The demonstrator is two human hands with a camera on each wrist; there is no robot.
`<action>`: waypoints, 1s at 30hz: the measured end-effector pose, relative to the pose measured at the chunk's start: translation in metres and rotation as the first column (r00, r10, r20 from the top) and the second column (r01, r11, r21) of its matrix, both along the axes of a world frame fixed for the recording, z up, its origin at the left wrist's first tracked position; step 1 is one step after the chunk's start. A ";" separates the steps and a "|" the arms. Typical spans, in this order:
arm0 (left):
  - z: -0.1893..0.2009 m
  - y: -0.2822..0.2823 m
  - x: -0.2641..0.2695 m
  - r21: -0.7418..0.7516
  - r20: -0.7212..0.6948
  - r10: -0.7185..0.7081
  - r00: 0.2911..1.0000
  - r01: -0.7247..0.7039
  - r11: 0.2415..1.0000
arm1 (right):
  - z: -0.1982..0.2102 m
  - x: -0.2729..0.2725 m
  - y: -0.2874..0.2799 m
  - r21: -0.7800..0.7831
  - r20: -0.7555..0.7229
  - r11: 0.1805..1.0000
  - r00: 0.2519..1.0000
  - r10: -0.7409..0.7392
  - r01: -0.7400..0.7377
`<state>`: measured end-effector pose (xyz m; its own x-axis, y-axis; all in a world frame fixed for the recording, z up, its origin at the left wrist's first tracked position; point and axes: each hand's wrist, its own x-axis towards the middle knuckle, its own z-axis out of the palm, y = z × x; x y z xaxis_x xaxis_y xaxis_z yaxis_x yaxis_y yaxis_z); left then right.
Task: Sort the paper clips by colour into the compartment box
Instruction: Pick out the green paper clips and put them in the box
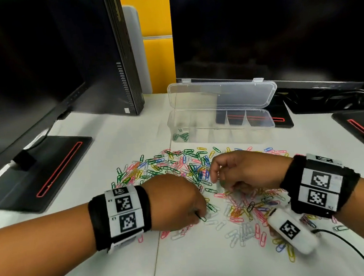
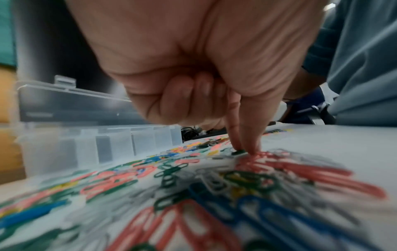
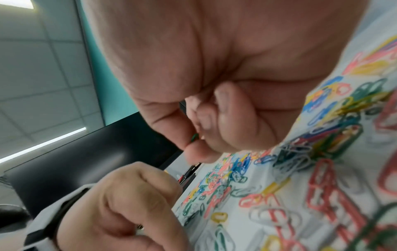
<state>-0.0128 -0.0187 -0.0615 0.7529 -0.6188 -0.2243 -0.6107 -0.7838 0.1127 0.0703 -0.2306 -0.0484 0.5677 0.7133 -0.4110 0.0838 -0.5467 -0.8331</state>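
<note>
On the counter nearly all clips lie unsorted; only some green ones sit in the box, leftmost compartment. Left grip pinches a green clip on the heap. Right grip pinches another above it.

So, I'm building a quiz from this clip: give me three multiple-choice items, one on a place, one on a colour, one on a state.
1. Where do the sorted clips lie in the compartment box?
A. leftmost compartment
B. middle compartment
C. rightmost compartment

2. What colour are the sorted clips?
A. pink
B. green
C. yellow

3. How is the box's lid?
A. shut
B. taken off and laid flat
C. open, standing up behind the box

Answers:
1. A, the head view shows the only clips in the box at its left end.
2. B, all of them are green.
3. C, the clear lid rises from the box's far edge.
</note>
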 end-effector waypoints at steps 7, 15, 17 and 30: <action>-0.005 0.002 -0.004 0.056 0.066 -0.033 0.997 0.029 0.998 | 0.000 -0.006 0.010 -0.278 0.201 0.952 0.961 0.192 -0.131; 0.008 0.029 0.025 -0.372 -0.605 0.355 0.712 -0.648 0.665 | -0.006 -0.016 0.017 -0.508 0.512 0.844 0.728 0.456 -0.171; 0.008 0.037 0.029 -0.397 -0.749 0.323 0.578 -0.782 0.481 | -0.002 -0.013 0.013 -0.502 0.534 0.852 0.721 0.442 -0.150; 0.008 0.033 0.024 0.117 0.010 0.383 0.924 -0.382 0.917 | -0.011 -0.027 0.023 -0.599 0.587 0.789 0.596 0.547 -0.134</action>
